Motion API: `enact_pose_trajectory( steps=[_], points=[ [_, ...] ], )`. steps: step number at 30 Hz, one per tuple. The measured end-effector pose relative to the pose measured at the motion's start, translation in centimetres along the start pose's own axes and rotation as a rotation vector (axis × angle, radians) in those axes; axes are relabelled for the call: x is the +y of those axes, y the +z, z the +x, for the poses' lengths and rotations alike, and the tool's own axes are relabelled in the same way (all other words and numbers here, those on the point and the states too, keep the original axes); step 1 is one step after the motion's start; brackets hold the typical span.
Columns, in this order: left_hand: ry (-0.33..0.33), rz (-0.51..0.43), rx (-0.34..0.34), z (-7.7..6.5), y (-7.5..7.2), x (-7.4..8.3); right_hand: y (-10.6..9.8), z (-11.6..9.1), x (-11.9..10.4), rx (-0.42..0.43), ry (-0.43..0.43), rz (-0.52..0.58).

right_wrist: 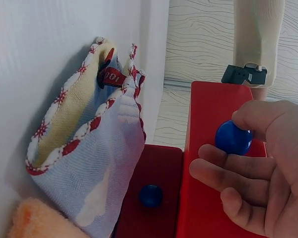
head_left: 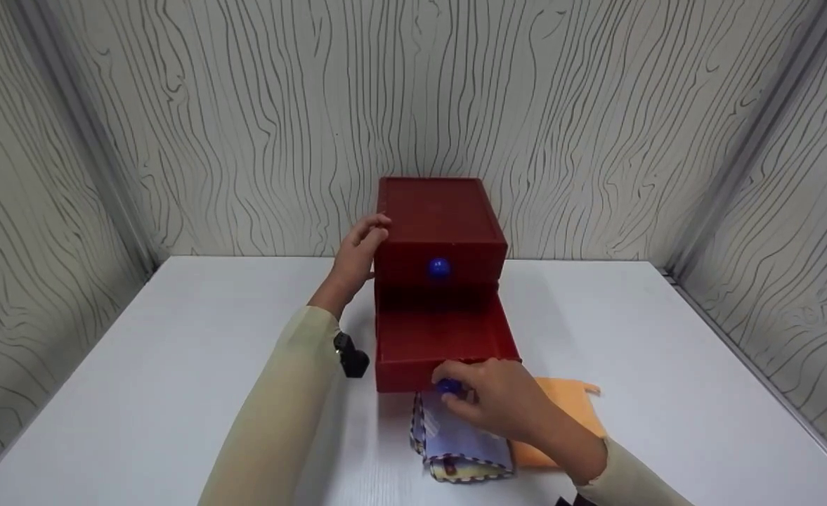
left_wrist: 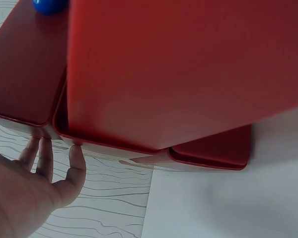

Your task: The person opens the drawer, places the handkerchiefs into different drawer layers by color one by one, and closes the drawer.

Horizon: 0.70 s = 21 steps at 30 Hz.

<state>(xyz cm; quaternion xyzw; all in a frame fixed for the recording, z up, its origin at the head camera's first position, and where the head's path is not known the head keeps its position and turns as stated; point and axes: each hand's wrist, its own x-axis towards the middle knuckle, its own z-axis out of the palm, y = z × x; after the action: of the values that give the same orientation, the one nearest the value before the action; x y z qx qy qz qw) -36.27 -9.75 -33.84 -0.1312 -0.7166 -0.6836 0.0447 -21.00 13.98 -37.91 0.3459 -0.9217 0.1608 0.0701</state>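
A red drawer cabinet (head_left: 431, 211) stands at the back of the table, with a drawer (head_left: 441, 334) below the top one pulled out. My left hand (head_left: 360, 256) touches the cabinet's left side with its fingertips; in the left wrist view the fingers (left_wrist: 44, 161) bend lightly against that side. Thumb and fingers of my right hand (head_left: 501, 393) pinch the blue knob (right_wrist: 233, 138) on the front of the pulled-out drawer. The drawer's visible inside holds nothing. Another blue knob (head_left: 439, 268) is on the top drawer, and a further one (right_wrist: 151, 196) on the drawer below.
In front of the cabinet sits a folded blue cloth (head_left: 466, 439) with a patterned trim, partly under my right hand. An orange cloth (head_left: 571, 404) lies to its right. A patterned wall (head_left: 279, 126) rises behind the white table (head_left: 139, 393).
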Motion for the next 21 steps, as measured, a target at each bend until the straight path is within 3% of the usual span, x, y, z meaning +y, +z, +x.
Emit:
enact_pose_trajectory(
  steps=[21],
  points=[
    [-0.015, -0.016, -0.006, -0.09, 0.01, 0.15, -0.01, -0.75, -0.01, 0.001, -0.033, -0.003]
  ],
)
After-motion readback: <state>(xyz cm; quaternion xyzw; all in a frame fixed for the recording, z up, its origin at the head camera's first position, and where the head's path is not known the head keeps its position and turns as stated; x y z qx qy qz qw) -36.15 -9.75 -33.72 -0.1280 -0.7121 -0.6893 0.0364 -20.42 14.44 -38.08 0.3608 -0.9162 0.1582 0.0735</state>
